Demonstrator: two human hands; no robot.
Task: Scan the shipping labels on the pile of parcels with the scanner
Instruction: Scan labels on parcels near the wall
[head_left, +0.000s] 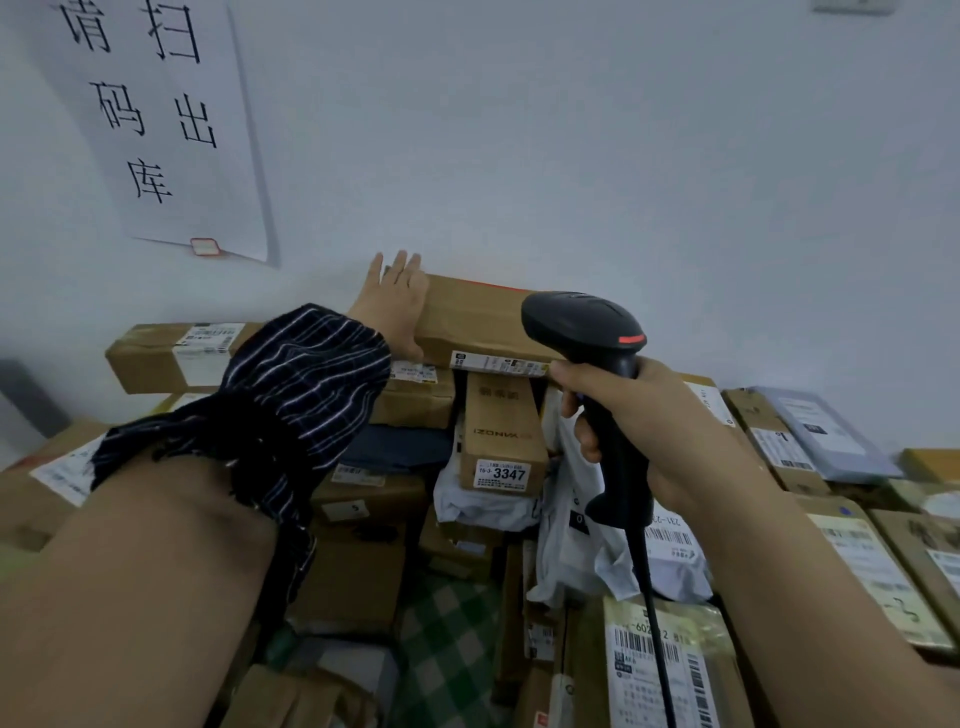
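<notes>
A pile of cardboard parcels fills the lower half of the view against a white wall. My left hand (396, 304) lies flat with straight fingers on the left end of the topmost long brown box (480, 317). A shipping label (498, 362) runs along that box's front edge. My right hand (631, 415) grips the handle of a black corded barcode scanner (584, 325), whose head is just right of the box and points toward it. Below stands a narrow box with a label reading 3347 (502, 473).
A white paper sign (156, 119) with black characters hangs on the wall at upper left. More labelled boxes (176, 353) and white poly bags (670, 556) crowd the pile. Flat parcels (826, 431) line the right side. The scanner cable (657, 639) hangs down over a labelled box.
</notes>
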